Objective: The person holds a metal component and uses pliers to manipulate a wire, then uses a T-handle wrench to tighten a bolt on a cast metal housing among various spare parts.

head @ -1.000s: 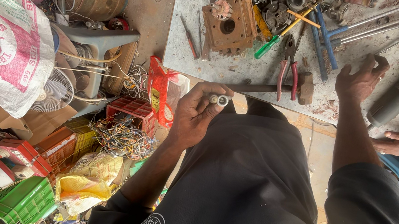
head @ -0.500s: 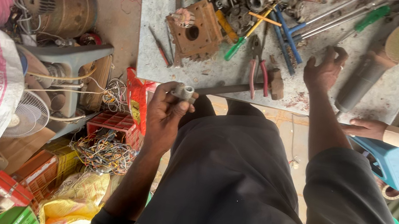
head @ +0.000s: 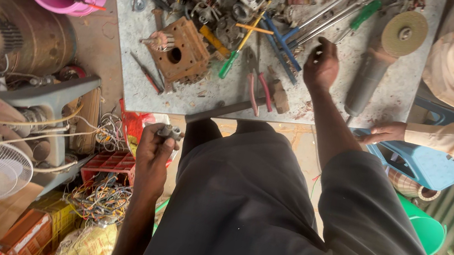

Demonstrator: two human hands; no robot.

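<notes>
I have the left hand [head: 152, 155] clamped on a small metal fitting [head: 169, 132] below the bench [head: 126, 66] edge, while the right hand [head: 320, 66], fingers loose, reaches among the tools, nothing picked yet.

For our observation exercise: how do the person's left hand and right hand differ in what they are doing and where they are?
The left hand is closed around a small grey metal part; the right hand holds nothing visible, its fingers resting on the grey tabletop. The left hand is off the table's near edge, above the floor clutter; the right hand is stretched out over the table among the tools. Both are bare.
</notes>
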